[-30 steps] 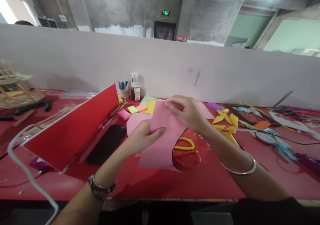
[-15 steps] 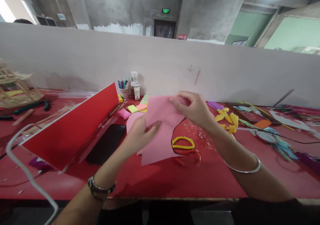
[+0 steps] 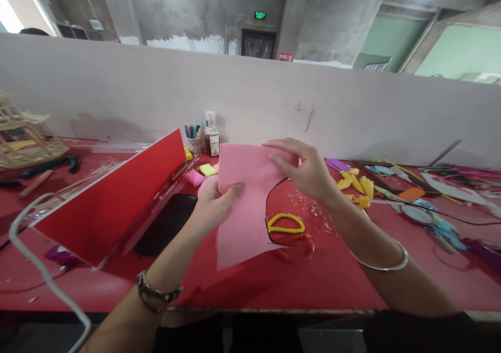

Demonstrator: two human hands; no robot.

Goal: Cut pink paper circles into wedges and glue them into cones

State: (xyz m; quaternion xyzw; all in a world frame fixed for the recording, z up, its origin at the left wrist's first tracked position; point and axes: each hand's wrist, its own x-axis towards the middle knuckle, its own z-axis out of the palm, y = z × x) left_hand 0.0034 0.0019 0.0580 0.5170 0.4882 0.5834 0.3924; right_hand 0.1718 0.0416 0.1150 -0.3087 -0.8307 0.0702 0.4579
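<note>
A sheet of pink paper (image 3: 245, 212) is held upright in front of me, above the red table. My left hand (image 3: 213, 201) grips its left side, thumb on the front and fingers behind. At the upper right corner my right hand (image 3: 303, 167) holds the sheet, thumb on the near face and index finger along the top edge; its other fingers are partly hidden. A black curved line runs down the paper's right edge. Beside that edge lies a yellow D-shaped loop (image 3: 286, 223), with an orange-red loop below it. A rounded pink piece shows partly behind my left hand.
Left of the paper lie a black phone (image 3: 168, 225) and a standing red board (image 3: 117, 196). Small coloured packets (image 3: 193, 177), a pen cup (image 3: 193, 144) and a bottle (image 3: 211, 133) are behind. Yellow pieces (image 3: 354, 183) and craft scraps spread at right. A white partition (image 3: 156, 97) stands behind.
The pink paper has shifted slightly left and turned more toward me. My left hand has moved a little left with it. My right index finger has stretched out along the top edge.
</note>
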